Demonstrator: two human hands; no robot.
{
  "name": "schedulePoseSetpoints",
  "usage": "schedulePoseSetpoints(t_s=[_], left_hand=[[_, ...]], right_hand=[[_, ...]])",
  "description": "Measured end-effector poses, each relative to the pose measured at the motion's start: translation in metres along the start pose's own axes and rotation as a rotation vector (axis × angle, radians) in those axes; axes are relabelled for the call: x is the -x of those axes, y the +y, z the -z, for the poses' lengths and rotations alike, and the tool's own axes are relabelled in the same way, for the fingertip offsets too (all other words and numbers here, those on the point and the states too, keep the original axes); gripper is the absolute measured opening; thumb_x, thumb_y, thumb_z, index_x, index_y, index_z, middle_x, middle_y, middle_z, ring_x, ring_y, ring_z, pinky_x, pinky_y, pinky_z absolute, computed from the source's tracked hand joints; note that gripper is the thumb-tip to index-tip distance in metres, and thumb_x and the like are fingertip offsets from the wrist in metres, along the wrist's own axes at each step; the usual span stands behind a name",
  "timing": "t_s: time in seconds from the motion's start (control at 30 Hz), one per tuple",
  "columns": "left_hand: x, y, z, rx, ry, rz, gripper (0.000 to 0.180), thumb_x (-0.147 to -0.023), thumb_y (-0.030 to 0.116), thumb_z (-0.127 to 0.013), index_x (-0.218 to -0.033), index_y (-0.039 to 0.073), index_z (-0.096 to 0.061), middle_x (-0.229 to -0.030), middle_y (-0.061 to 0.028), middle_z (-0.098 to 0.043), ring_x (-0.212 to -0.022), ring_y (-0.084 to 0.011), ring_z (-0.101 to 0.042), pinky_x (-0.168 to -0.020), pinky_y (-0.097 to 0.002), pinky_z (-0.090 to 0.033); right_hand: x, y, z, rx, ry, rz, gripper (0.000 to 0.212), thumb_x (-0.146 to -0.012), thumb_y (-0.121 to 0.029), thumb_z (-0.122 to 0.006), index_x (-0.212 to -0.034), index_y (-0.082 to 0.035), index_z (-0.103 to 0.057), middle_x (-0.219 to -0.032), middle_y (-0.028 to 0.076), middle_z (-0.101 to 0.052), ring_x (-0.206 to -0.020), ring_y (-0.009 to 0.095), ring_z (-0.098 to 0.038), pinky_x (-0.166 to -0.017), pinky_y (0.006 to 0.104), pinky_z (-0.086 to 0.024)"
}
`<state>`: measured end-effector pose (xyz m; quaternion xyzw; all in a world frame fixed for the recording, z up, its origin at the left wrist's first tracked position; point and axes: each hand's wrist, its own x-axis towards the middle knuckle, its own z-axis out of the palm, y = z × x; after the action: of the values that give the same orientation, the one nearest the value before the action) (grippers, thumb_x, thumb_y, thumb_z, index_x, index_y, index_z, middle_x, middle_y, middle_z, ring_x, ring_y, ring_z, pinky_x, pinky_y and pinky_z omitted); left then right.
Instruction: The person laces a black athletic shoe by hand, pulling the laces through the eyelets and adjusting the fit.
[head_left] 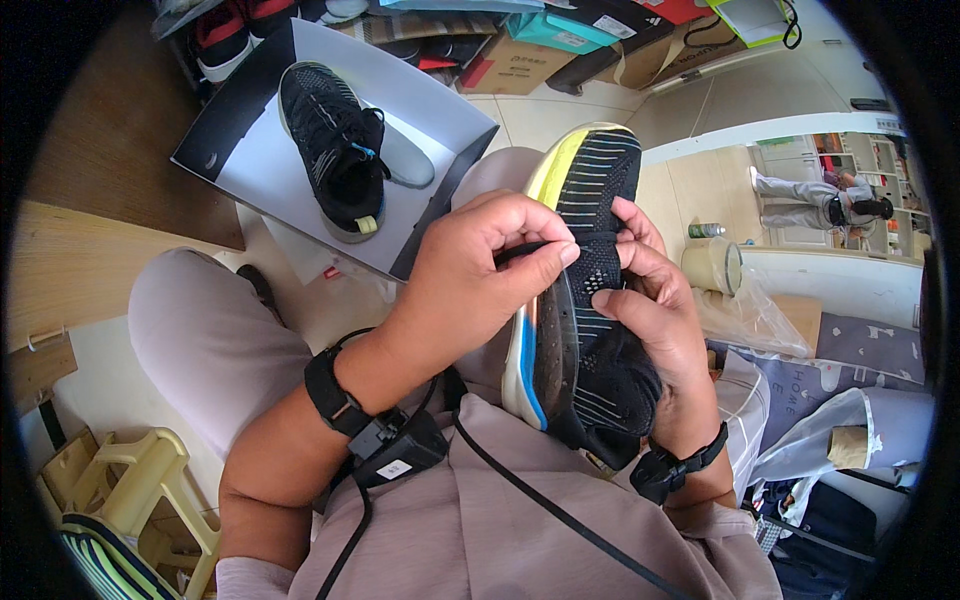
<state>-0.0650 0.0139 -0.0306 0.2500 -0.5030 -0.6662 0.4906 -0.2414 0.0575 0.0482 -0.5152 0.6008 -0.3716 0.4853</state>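
A black knit sneaker point(600, 190) with a yellow, white and blue sole rests over my lap, toe pointing away. My left hand point(500, 250) is closed, its thumb and forefinger pinching a thin black strip at the shoe's upper; it looks like a shoelace, but the fingers cover most of it. My right hand point(655, 290) grips the sneaker from the right, thumb on the mesh and fingertips by the lacing area. Ahead to the left, a second black sneaker point(335, 150) lies in an open shoebox point(225, 150) beside a pale grey rounded piece point(410, 160).
Several shoeboxes point(520, 62) are stacked at the back. A yellow plastic stool point(160, 480) stands at lower left. On the right are a mirror point(720, 180), a translucent container point(712, 265) and plastic bags. A black cable point(570, 520) crosses my lap.
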Motion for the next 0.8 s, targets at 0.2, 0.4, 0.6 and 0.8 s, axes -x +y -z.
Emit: schedulePoseSetpoints(t_s=[0.2,0.4,0.6,0.8], left_hand=[[0.001,0.004,0.0,-0.04,0.072,-0.05,0.01,-0.08,0.006,-0.072,-0.087,0.002,-0.066,-0.08,-0.0023,-0.058,-0.066,-0.0083,-0.054,-0.061,-0.0227,-0.044],[0.002,0.009,0.002,-0.169,-0.007,-0.085,0.009,-0.081,0.003,-0.072,-0.087,0.0,-0.066,-0.089,-0.0025,-0.059,-0.076,-0.0079,-0.057,-0.069,-0.0208,-0.047],[0.002,0.01,0.001,-0.244,-0.012,-0.177,0.011,-0.08,0.003,-0.073,-0.088,0.001,-0.066,-0.085,-0.0026,-0.06,-0.071,-0.0077,-0.057,-0.062,-0.0207,-0.046],[0.006,0.016,-0.002,-0.323,0.025,-0.228,0.012,-0.077,0.002,-0.073,-0.087,0.002,-0.066,-0.084,-0.0036,-0.059,-0.068,-0.0087,-0.057,-0.058,-0.0213,-0.045]], right_hand=[[0.002,-0.003,0.0,-0.041,-0.005,-0.01,0.031,-0.066,0.01,-0.064,-0.094,-0.003,-0.068,-0.143,0.01,-0.033,-0.131,0.021,-0.035,-0.104,0.0325,-0.032],[0.002,-0.001,0.001,-0.045,-0.007,-0.001,0.03,-0.067,0.01,-0.065,-0.093,-0.004,-0.068,-0.143,0.01,-0.032,-0.13,0.021,-0.035,-0.102,0.0317,-0.035],[0.002,0.002,0.0,-0.032,-0.006,0.03,0.03,-0.067,0.01,-0.065,-0.093,-0.005,-0.068,-0.143,0.01,-0.033,-0.126,0.019,-0.038,-0.1,0.0305,-0.036],[0.003,0.003,-0.005,-0.069,0.018,0.035,0.031,-0.068,0.012,-0.064,-0.094,-0.004,-0.068,-0.143,0.009,-0.033,-0.115,0.015,-0.045,-0.097,0.0286,-0.038]])
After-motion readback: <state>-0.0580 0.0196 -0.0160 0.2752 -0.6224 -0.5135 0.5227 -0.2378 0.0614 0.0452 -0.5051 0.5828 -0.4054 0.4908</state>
